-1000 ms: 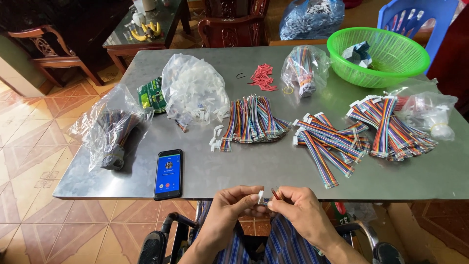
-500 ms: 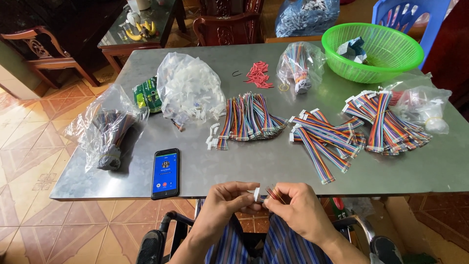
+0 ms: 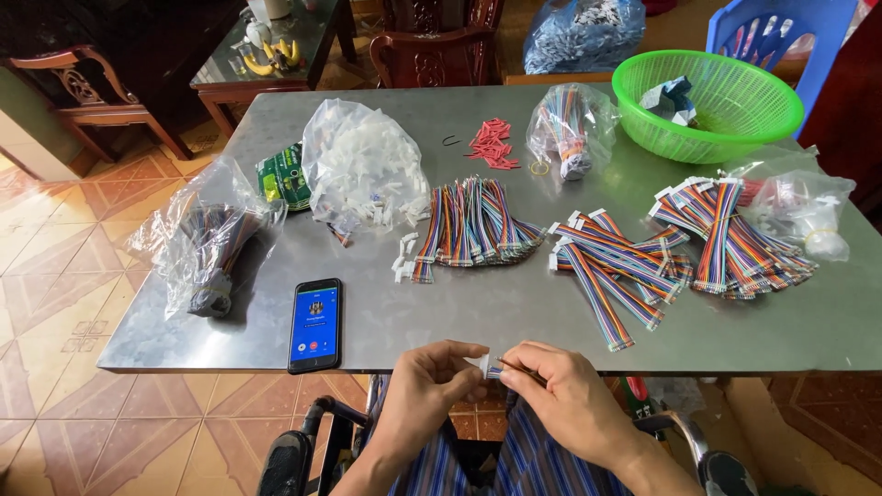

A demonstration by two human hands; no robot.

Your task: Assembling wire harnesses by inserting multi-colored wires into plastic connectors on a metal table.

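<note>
My left hand [image 3: 430,393] pinches a small white connector [image 3: 485,366] just below the near edge of the steel table [image 3: 514,317]. My right hand [image 3: 560,397] grips the short rainbow ribbon cable [image 3: 499,371] that meets the connector, with the fingertips of both hands almost touching. On the table ahead lie three heaps of rainbow ribbon cables with white ends: one in the middle [image 3: 473,225], one to the right of it [image 3: 611,262], one at the far right [image 3: 726,237]. A few loose white connectors [image 3: 404,255] lie beside the middle heap.
A smartphone with a lit blue screen [image 3: 316,323] lies at the near left. Clear bags hold cables [image 3: 207,243], white connectors [image 3: 360,174] and more cables [image 3: 565,129]. There are red ties [image 3: 492,144], a green basket [image 3: 707,103], another bag [image 3: 799,207], and a blue chair [image 3: 767,32].
Both hands stay together at the table's near edge, fingers shifting slightly on the connector and cable. The view has tilted a little; nothing on the table has moved.
</note>
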